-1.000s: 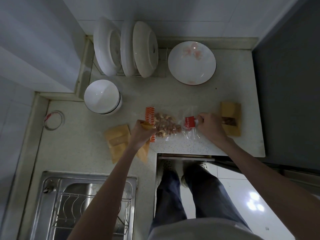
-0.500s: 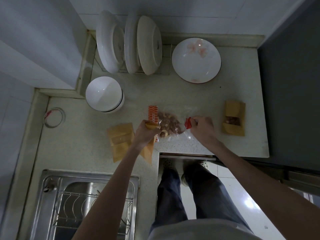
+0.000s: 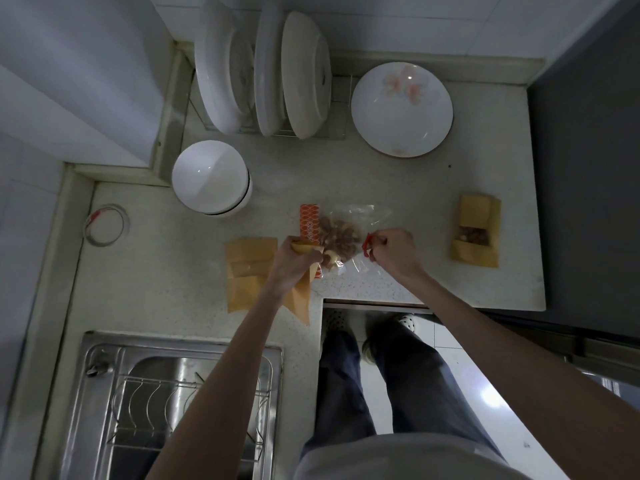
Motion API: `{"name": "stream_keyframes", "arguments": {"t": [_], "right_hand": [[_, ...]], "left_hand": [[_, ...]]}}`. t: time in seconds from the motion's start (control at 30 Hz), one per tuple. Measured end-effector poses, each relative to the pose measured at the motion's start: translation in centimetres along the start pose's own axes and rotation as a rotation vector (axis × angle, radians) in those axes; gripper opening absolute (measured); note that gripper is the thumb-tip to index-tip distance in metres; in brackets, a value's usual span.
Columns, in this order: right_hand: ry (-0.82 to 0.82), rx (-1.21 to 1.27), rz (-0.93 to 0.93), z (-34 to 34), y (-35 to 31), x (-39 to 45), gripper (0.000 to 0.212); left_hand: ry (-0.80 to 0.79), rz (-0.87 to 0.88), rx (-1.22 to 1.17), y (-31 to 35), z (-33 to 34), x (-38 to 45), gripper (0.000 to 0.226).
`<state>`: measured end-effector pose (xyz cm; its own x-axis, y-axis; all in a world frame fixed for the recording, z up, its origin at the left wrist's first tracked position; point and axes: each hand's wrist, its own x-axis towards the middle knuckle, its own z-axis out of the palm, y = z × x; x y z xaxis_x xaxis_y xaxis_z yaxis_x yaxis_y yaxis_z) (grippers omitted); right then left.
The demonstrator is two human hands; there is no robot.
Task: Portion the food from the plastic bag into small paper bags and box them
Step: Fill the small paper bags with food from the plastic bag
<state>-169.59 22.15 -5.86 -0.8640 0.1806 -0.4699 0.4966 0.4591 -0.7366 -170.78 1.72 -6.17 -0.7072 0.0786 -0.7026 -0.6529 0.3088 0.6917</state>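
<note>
Plastic bag (image 3: 346, 233) near worktop's front edge: right hand (image 3: 393, 249) pinches its red strip, left hand (image 3: 294, 261) grips a paper bag (image 3: 303, 289), seemingly mid-pour; next, tip gently.

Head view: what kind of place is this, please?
Most likely a home kitchen. White plates stand upright in a rack against the tiled wall, a steel sink is set into the speckled countertop, and a white bowl sits nearby.

One plastic bag (image 3: 346, 233), three paper bags (image 3: 247, 268), one bowl (image 3: 211, 178), four plates (image 3: 401, 109).
</note>
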Motion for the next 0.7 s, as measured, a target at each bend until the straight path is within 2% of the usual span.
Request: {"name": "stream_keyframes", "arguments": {"t": [0.07,0.27,0.37,0.43,0.47,0.57,0.7], "right_hand": [[-0.021,0.03,0.03,0.0,-0.2,0.0,0.039],[-0.091,0.168,0.252,-0.1,-0.2,0.3,0.033],[-0.073,0.22,0.388,-0.1,0.1,0.7,0.026],[-0.057,0.239,0.414,0.2,0.3,1.0,0.026],[-0.047,0.247,0.414,0.3,0.4,1.1,0.028],[-0.026,0.296,0.441,0.3,0.6,1.5,0.029],[-0.029,0.298,0.483,-0.1,1.0,2.1,0.017]], "left_hand": [[-0.015,0.021,-0.017,-0.1,-0.1,-0.1,0.055],[-0.021,-0.006,-0.056,-0.4,-0.1,0.1,0.059],[-0.037,0.003,-0.085,-0.5,-0.1,0.0,0.064],[-0.039,0.009,-0.115,-0.3,-0.1,-0.2,0.069],[-0.043,0.016,-0.133,-0.2,-0.1,-0.3,0.065],[-0.057,0.084,-0.167,0.0,-0.4,-0.5,0.026],[-0.064,0.099,-0.19,-0.1,-0.5,-0.6,0.018]]}}
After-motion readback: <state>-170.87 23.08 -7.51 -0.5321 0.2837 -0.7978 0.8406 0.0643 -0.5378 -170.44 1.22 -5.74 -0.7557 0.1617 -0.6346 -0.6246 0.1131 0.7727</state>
